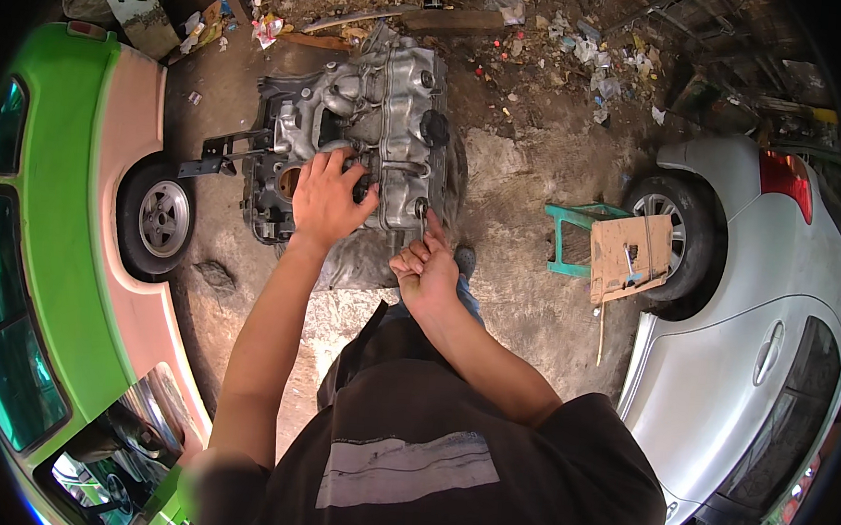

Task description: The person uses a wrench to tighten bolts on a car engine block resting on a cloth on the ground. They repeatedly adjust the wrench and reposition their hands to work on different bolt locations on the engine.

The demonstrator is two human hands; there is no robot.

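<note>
A grey metal car engine point(397, 97) stands before me, its cast cover on top. My left hand point(326, 197) rests on the engine's near part with fingers spread and bent, the thumb apart from them. A dark gap shows between thumb and fingers, and what lies under the palm is hidden. At the near right corner of the cover, my right hand point(426, 271) has its fingers curled around a slim metal wrench point(422, 228). The wrench's far end meets a round dark fastener point(421, 206) on the cover. One finger of this hand stretches forward along the engine's side.
A green and pink vehicle point(131, 120) stands at left, a silver car point(712, 377) at right. Beside the car is a green stool point(568, 241) with a cardboard piece point(623, 260) bearing small tools. A black bracket point(217, 154) juts from the engine's left. Litter point(596, 66) lies behind.
</note>
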